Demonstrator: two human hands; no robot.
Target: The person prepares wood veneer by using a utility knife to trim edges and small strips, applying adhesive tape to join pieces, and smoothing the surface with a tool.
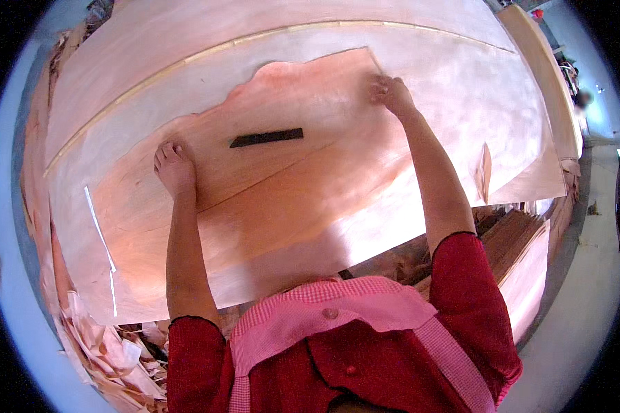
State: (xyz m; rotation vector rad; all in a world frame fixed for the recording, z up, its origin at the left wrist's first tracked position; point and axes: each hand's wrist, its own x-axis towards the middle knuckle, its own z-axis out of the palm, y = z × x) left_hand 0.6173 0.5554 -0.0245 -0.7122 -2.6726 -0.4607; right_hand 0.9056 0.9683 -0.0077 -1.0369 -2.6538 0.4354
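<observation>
A thin veneer piece (282, 179), pinkish orange with a wavy upper edge, lies on a large pale sheet (448, 82). A dark flat bar (266, 137) with a slanted end rests on the piece, between my hands. My left hand (176, 168) rests on the piece left of the bar, fingers slightly bent and apart. My right hand (391, 95) touches its upper right edge, fingers bent and apart on the surface.
A long, thin light strip (275, 27) curves across the sheet behind the piece. A narrow white strip (98, 230) lies at left. Torn veneer scraps (110, 351) lie below left. Stacked dark-edged sheets (506, 251) show at lower right, beside a grey floor (585, 289).
</observation>
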